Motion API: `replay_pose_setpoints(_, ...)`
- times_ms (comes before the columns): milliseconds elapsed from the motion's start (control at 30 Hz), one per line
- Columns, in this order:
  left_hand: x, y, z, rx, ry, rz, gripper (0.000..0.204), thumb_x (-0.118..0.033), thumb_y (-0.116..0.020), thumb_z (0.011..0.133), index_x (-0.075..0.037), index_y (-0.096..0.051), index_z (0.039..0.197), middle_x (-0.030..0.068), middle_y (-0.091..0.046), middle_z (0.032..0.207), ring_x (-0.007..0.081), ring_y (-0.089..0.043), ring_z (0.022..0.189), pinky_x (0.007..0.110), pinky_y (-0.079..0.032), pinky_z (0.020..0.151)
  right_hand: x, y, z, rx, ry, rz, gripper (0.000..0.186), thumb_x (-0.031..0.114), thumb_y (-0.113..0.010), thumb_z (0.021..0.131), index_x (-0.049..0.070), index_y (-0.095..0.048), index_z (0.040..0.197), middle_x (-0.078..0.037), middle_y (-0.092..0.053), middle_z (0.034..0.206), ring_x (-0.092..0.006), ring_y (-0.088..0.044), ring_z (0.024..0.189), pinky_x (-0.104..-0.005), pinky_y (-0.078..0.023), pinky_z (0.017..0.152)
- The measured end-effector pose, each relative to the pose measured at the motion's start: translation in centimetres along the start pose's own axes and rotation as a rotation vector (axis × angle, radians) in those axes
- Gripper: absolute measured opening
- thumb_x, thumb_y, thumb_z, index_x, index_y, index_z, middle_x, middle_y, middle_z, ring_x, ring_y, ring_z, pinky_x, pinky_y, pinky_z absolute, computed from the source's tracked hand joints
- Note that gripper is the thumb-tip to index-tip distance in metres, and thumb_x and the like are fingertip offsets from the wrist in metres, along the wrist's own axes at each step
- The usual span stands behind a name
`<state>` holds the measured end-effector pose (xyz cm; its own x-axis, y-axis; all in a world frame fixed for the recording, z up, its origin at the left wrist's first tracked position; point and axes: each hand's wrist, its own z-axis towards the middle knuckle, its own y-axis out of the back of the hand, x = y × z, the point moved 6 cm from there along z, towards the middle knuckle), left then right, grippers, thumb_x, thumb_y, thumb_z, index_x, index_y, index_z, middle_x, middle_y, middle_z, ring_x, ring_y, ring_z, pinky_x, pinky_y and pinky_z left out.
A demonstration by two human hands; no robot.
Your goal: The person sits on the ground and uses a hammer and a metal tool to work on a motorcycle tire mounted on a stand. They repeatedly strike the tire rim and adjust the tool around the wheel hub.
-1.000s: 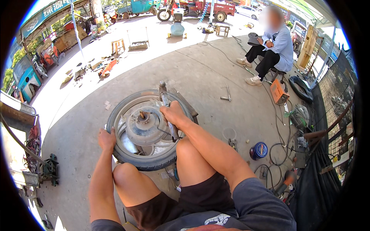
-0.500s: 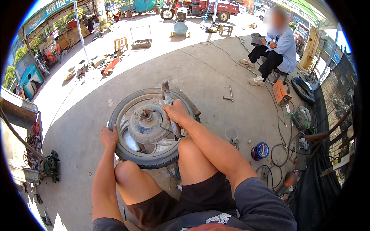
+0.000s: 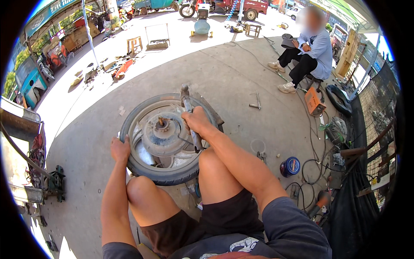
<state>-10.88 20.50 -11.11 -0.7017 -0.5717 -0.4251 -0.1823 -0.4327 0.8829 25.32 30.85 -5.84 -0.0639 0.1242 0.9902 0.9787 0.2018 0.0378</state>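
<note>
Wheel [image 3: 166, 146], dark-tyred, hub upward, before the person's knees. Hammer-like tool [image 3: 186, 103], metal, slanting over the wheel's right side. Right hand [image 3: 198, 121], wrapped around its shaft; left hand [image 3: 120, 149], clasping the tyre's left edge.

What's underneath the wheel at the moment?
Past the far right edge of the wheel, part of a dark, slab-like piece shows, apparently beneath it. The wheel covers the rest, so anything else under there can't be seen.

White lettering on teal banner [image 3: 48, 16]; blue tub [image 3: 290, 166] labelled.
</note>
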Motion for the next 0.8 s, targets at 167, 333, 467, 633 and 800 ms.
replay_pose_setpoints(167, -0.2, -0.2, 0.1, 0.014, 0.009, -0.006, 0.063, -0.053, -0.067, 0.092, 0.005, -0.06, 0.118, 0.0288, -0.064, 0.124, 0.0457, -0.063, 0.114, 0.053, -0.05, 0.096, 0.1, 0.1, -0.1, 0.004, 0.005, -0.002, 0.026, 0.015, -0.064, 0.081, -0.007, -0.061, 0.069, -0.014, -0.062, 0.061, -0.0229, -0.061, 0.049, -0.0396, -0.048, 0.045)
replay_pose_setpoints(333, 0.4, -0.8, 0.6, -0.013, -0.012, -0.017, 0.063, -0.052, -0.067, 0.092, 0.005, -0.06, 0.117, 0.0286, -0.064, 0.123, 0.0457, -0.062, 0.115, 0.053, -0.05, 0.096, 0.0, 0.0, 0.3, 0.004, 0.024, -0.033, 0.025, 0.015, -0.064, 0.082, -0.007, -0.062, 0.07, -0.014, -0.062, 0.062, -0.0224, -0.061, 0.049, -0.0395, -0.049, 0.046)
replay_pose_setpoints(467, 0.2, -0.6, 0.5, 0.008, 0.012, -0.012, 0.063, -0.052, -0.067, 0.092, 0.005, -0.059, 0.118, 0.0292, -0.064, 0.124, 0.0457, -0.062, 0.115, 0.053, -0.05, 0.096, -0.4, -0.2, 0.4, 0.018, -0.001, 0.003, 0.025, 0.015, -0.064, 0.082, -0.007, -0.062, 0.07, -0.015, -0.063, 0.063, -0.0223, -0.061, 0.05, -0.0392, -0.049, 0.046)
replay_pose_setpoints(633, 0.1, -0.6, 0.6, -0.009, 0.011, -0.017, 0.064, -0.052, -0.067, 0.091, 0.005, -0.058, 0.119, 0.03, -0.064, 0.124, 0.046, -0.062, 0.115, 0.053, -0.05, 0.096, -0.5, -0.2, 0.6, 0.008, -0.002, 0.013, 0.025, 0.014, -0.065, 0.083, -0.008, -0.061, 0.07, -0.014, -0.062, 0.062, -0.0222, -0.061, 0.05, -0.0384, -0.049, 0.045)
replay_pose_setpoints(800, 0.1, -0.6, 0.7, -0.001, 0.011, -0.021, 0.065, -0.053, -0.067, 0.091, 0.005, -0.059, 0.119, 0.0302, -0.064, 0.123, 0.0464, -0.063, 0.114, 0.053, -0.05, 0.097, -0.3, -0.1, 0.5, 0.031, -0.009, 0.027, 0.025, 0.014, -0.064, 0.083, -0.008, -0.061, 0.07, -0.014, -0.061, 0.062, -0.0219, -0.06, 0.049, -0.0382, -0.048, 0.044)
